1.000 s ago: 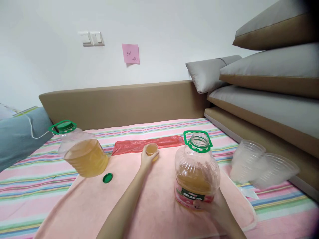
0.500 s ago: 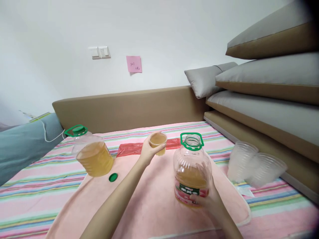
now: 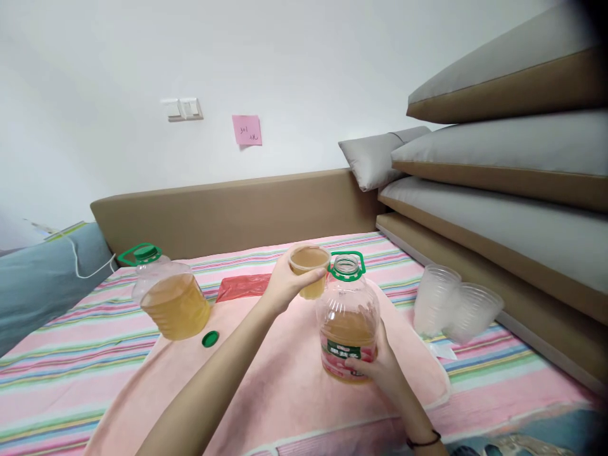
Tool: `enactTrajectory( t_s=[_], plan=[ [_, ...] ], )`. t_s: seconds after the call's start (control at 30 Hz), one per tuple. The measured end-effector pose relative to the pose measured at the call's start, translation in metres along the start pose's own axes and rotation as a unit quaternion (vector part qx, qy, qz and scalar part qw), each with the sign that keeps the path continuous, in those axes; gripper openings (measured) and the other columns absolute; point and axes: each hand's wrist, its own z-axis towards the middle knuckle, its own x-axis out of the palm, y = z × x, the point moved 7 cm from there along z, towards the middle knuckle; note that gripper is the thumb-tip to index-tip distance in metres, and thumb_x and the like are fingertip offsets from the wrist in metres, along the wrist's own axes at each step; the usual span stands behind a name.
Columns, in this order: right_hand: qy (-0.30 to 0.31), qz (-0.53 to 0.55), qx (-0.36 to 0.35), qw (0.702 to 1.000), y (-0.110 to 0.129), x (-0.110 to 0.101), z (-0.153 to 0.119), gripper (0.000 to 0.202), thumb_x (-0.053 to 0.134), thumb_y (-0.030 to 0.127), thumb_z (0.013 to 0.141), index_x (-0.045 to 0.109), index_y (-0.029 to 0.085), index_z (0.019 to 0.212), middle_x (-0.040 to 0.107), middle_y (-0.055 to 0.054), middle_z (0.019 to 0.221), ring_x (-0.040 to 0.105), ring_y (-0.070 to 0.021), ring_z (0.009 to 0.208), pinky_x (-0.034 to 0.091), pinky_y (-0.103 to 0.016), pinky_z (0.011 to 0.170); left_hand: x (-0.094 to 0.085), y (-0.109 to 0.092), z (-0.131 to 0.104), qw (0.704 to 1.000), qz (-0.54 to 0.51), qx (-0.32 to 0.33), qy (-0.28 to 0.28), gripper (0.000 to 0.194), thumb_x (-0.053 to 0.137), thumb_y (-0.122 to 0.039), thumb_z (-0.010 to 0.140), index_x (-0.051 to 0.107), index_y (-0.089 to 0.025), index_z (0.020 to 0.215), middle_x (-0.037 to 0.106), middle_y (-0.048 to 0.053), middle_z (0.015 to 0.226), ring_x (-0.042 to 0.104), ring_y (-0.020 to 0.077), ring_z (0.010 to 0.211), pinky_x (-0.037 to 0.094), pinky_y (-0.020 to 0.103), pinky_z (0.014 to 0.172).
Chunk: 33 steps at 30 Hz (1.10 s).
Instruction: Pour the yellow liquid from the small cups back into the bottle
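My left hand (image 3: 284,282) is closed round a clear plastic cup (image 3: 311,288) of amber liquid, held up just left of an open jug's mouth. That uncapped jug (image 3: 349,316), with a green handle and a pink label, stands upright on the pink mat (image 3: 266,386). Its lower right side is gripped by my right hand (image 3: 377,364), thumb across the label. A capped jug (image 3: 175,304) holding amber liquid sits at the left, its green handle folded aside. Between them a loose green cap (image 3: 210,339) lies on the mat.
Stacked clear cups (image 3: 437,301) lie on the striped sheet (image 3: 52,380) at the right. Grey and brown cushions (image 3: 503,202) are piled beyond them. Red plastic (image 3: 242,287) lies behind the mat, before a brown headboard (image 3: 237,215).
The view has shifted to the right. My left hand has brought the cup closer to the mouth of the uncapped jug. My right hand still holds that jug.
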Motion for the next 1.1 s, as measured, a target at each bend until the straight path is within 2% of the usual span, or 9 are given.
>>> enactTrajectory(
  t_s=[0.23,0.47,0.7,0.93,1.1],
  plan=[
    [0.008,-0.008,-0.018,1.0,-0.002,-0.001,0.002,0.125,0.094,0.033,0.055,0.02,0.028,0.155,0.04,-0.014,0.154,0.039,-0.0329,0.143,0.034,-0.049,0.118,0.007,-0.004,0.002,1.0,0.015,-0.011,0.005,0.056,0.088,-0.041,0.058,0.066,-0.018,0.104,0.074,0.01,0.109,0.068,0.0272,0.104,0.052,0.037,0.09],
    [0.006,-0.014,-0.008,1.0,0.005,0.0,0.003,0.123,0.095,0.034,0.051,0.024,0.025,0.151,0.043,-0.016,0.151,0.041,-0.0343,0.141,0.031,-0.05,0.119,0.01,-0.005,0.0,0.999,0.026,-0.019,-0.005,0.054,0.087,-0.039,0.059,0.065,-0.017,0.103,0.073,0.011,0.11,0.068,0.0264,0.104,0.051,0.037,0.091],
    [-0.002,0.024,0.019,1.0,0.006,0.004,0.0,0.123,0.095,0.03,0.047,0.027,0.025,0.149,0.05,-0.015,0.145,0.047,-0.035,0.137,0.037,-0.051,0.115,0.011,-0.005,-0.001,0.999,0.037,-0.025,-0.006,0.056,0.088,-0.039,0.057,0.064,-0.017,0.103,0.073,0.011,0.11,0.068,0.0273,0.106,0.051,0.038,0.093],
    [-0.02,0.044,0.019,0.999,0.007,0.005,-0.004,0.11,0.093,0.03,0.052,0.034,0.031,0.145,0.058,-0.01,0.136,0.051,-0.033,0.132,0.046,-0.052,0.107,0.015,-0.007,0.001,0.998,0.06,-0.027,0.023,0.054,0.086,-0.042,0.06,0.064,-0.018,0.104,0.074,0.011,0.108,0.069,0.0261,0.102,0.053,0.037,0.088],
    [-0.024,0.032,0.029,0.999,0.009,0.004,-0.004,0.109,0.093,0.026,0.049,0.036,0.029,0.142,0.059,-0.011,0.135,0.055,-0.0328,0.129,0.049,-0.05,0.106,0.016,-0.008,0.003,0.996,0.077,-0.034,0.032,0.053,0.085,-0.044,0.062,0.065,-0.018,0.103,0.075,0.011,0.107,0.069,0.0262,0.101,0.053,0.037,0.087]
  ],
)
